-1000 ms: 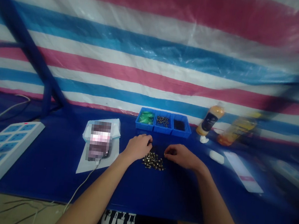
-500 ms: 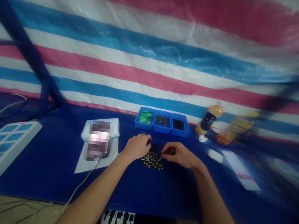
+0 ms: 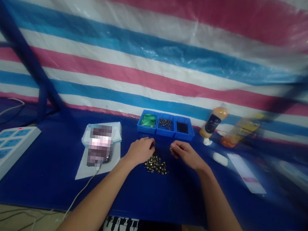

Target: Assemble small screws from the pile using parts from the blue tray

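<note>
Fasteners [image 3: 156,165], small and brass-toned, lie in a loose heap on the tabletop [image 3: 52,181] at lower centre of the frame, between your two hands and a little nearer the camera. Their long axes run every which way, with no shared direction, and the heads and tips are too small to sort out here.

Your right hand [image 3: 185,155] sits just above the heap at its upper right, thumb and forefinger closed in a narrow pinch on what looks like a single fastener [image 3: 171,149]. That part is almost hidden, so you cannot read which way it points. Your left hand [image 3: 140,151] is curled at the heap's upper left, fingertips turned down and out of view, so whether it holds anything cannot be told.

A firm pinch on the shank, lifted straight up, should keep neighbouring pieces from dragging along.

Just beyond your hands, three blue bins [image 3: 165,133] stand in a row: green packets [image 3: 148,120] in the left one, small metal parts [image 3: 165,124] in the middle, black pieces [image 3: 182,127] in the right
</note>
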Action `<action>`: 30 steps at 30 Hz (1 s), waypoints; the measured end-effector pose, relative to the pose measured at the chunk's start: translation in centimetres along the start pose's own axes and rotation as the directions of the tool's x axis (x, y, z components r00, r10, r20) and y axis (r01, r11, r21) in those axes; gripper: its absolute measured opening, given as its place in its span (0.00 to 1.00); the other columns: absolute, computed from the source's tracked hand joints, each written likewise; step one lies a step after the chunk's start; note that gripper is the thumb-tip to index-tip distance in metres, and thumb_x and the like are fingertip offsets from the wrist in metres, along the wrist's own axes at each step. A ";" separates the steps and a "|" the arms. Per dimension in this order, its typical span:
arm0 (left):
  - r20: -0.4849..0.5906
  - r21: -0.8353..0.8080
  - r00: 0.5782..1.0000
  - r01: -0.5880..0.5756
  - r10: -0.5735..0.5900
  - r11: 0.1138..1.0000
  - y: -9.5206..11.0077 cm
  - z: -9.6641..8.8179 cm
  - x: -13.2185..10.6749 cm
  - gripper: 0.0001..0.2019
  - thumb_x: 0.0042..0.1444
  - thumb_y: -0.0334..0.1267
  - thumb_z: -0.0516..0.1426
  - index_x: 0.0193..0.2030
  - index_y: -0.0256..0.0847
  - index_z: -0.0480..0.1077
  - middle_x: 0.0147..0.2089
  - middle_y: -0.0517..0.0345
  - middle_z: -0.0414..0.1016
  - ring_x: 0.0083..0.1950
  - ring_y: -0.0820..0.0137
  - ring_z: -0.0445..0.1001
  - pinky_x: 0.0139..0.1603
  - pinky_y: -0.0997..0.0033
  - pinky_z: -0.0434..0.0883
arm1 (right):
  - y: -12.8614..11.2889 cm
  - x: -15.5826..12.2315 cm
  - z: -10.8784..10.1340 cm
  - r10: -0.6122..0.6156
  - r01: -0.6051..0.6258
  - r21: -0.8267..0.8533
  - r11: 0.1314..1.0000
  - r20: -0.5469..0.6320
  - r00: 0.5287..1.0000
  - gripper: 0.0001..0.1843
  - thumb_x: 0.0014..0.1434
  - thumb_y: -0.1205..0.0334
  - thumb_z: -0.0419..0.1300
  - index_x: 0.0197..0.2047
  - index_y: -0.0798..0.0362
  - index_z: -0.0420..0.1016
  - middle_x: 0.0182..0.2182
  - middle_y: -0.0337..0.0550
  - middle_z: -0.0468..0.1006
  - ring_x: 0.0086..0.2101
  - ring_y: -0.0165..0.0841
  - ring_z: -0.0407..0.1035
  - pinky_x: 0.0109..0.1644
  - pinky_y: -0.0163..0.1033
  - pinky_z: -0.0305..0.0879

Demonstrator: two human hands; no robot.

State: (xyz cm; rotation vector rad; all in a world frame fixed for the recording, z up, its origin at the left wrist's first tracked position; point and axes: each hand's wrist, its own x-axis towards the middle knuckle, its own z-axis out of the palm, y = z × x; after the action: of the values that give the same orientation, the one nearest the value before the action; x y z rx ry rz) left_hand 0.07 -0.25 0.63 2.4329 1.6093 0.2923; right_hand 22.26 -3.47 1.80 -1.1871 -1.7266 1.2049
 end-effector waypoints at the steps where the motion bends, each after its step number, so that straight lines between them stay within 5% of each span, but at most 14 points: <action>1: 0.001 0.000 1.000 -0.001 0.001 1.000 0.0 0.0 0.0 0.11 0.61 0.42 0.50 0.45 0.48 0.71 0.47 0.55 0.75 0.44 0.59 0.75 0.43 0.62 0.69 | 0.3 0.1 0.0 0.033 -0.033 -0.022 0.999 -0.010 0.999 0.23 0.62 0.43 0.53 0.27 0.54 0.67 0.22 0.36 0.68 0.23 0.26 0.61 0.29 0.34 0.57; 4: 0.000 -0.005 1.000 -0.005 0.005 1.000 0.0 0.0 0.1 0.11 0.61 0.42 0.50 0.45 0.48 0.71 0.46 0.55 0.75 0.43 0.60 0.75 0.42 0.62 0.69 | 1.1 0.6 0.2 0.105 -0.109 -0.071 0.991 -0.060 0.993 0.25 0.62 0.41 0.51 0.26 0.54 0.66 0.17 0.34 0.64 0.20 0.26 0.58 0.25 0.34 0.54; 7: -0.004 -0.006 1.000 -0.008 0.008 1.000 0.0 0.1 0.1 0.10 0.61 0.42 0.51 0.45 0.48 0.71 0.46 0.55 0.75 0.43 0.60 0.75 0.42 0.62 0.69 | 1.4 1.1 0.5 -0.018 0.027 0.036 0.999 -0.247 0.969 0.20 0.59 0.43 0.57 0.42 0.52 0.68 0.25 0.34 0.69 0.21 0.26 0.61 0.25 0.33 0.56; 9: -0.005 -0.006 1.000 -0.012 0.012 1.000 0.0 0.1 0.0 0.10 0.61 0.42 0.51 0.45 0.48 0.70 0.46 0.55 0.75 0.44 0.60 0.74 0.42 0.62 0.69 | 1.3 1.3 0.6 -0.084 0.131 0.094 0.987 -0.394 0.915 0.27 0.57 0.45 0.60 0.54 0.47 0.60 0.30 0.34 0.71 0.21 0.25 0.62 0.25 0.33 0.58; 11: -0.005 -0.007 1.000 -0.015 0.015 1.000 -0.1 0.1 0.0 0.10 0.61 0.42 0.50 0.45 0.49 0.70 0.46 0.55 0.75 0.44 0.60 0.74 0.42 0.62 0.69 | 1.1 1.3 0.3 -0.095 0.130 0.053 0.990 -0.434 0.896 0.28 0.57 0.46 0.60 0.57 0.47 0.59 0.28 0.33 0.69 0.22 0.26 0.61 0.25 0.33 0.57; 13: -0.003 -0.010 1.000 -0.015 0.015 1.000 -0.1 0.1 0.0 0.11 0.60 0.42 0.50 0.45 0.49 0.71 0.47 0.55 0.75 0.44 0.60 0.74 0.42 0.63 0.69 | 1.1 1.0 -0.1 -0.088 0.069 -0.067 0.995 -0.362 0.928 0.21 0.58 0.47 0.59 0.50 0.51 0.68 0.23 0.33 0.68 0.22 0.27 0.61 0.26 0.33 0.57; 16: -0.003 -0.015 1.000 -0.011 0.011 1.000 -0.2 0.1 0.0 0.11 0.60 0.42 0.51 0.45 0.49 0.71 0.46 0.56 0.75 0.43 0.60 0.74 0.41 0.63 0.69 | 1.1 0.3 -0.6 -0.029 0.008 -0.241 0.970 -0.086 0.996 0.15 0.57 0.50 0.61 0.38 0.53 0.75 0.25 0.37 0.72 0.26 0.29 0.64 0.30 0.34 0.59; 19: -0.012 -0.014 1.000 -0.012 0.012 1.000 -0.1 0.0 -0.1 0.11 0.60 0.42 0.51 0.45 0.49 0.71 0.46 0.56 0.75 0.43 0.60 0.75 0.41 0.63 0.69 | 1.0 -0.3 -0.4 0.044 0.008 -0.344 0.939 0.144 0.989 0.12 0.56 0.54 0.62 0.38 0.52 0.79 0.27 0.38 0.75 0.27 0.30 0.66 0.31 0.35 0.60; 25: -0.007 -0.005 1.000 0.001 -0.001 1.000 0.1 -0.1 -0.1 0.11 0.60 0.42 0.51 0.45 0.49 0.71 0.46 0.56 0.75 0.44 0.61 0.75 0.42 0.64 0.69 | 0.5 -0.5 0.1 -0.010 0.136 -0.432 0.892 0.281 0.960 0.14 0.57 0.65 0.59 0.45 0.46 0.81 0.35 0.39 0.76 0.32 0.28 0.68 0.36 0.34 0.62; 30: -0.003 -0.001 1.000 0.001 -0.001 1.000 0.1 0.0 0.0 0.11 0.60 0.42 0.51 0.45 0.49 0.71 0.45 0.56 0.75 0.44 0.60 0.75 0.42 0.63 0.69 | 0.7 -0.4 0.2 0.003 0.146 -0.464 0.874 0.306 0.952 0.12 0.56 0.62 0.63 0.44 0.46 0.81 0.37 0.40 0.75 0.34 0.30 0.69 0.39 0.35 0.63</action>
State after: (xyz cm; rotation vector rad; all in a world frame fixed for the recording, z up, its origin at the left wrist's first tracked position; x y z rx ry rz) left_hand 0.13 -0.31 0.62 2.4318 1.6106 0.2964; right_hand 22.41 -3.77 1.02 -1.2471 -2.3805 0.9682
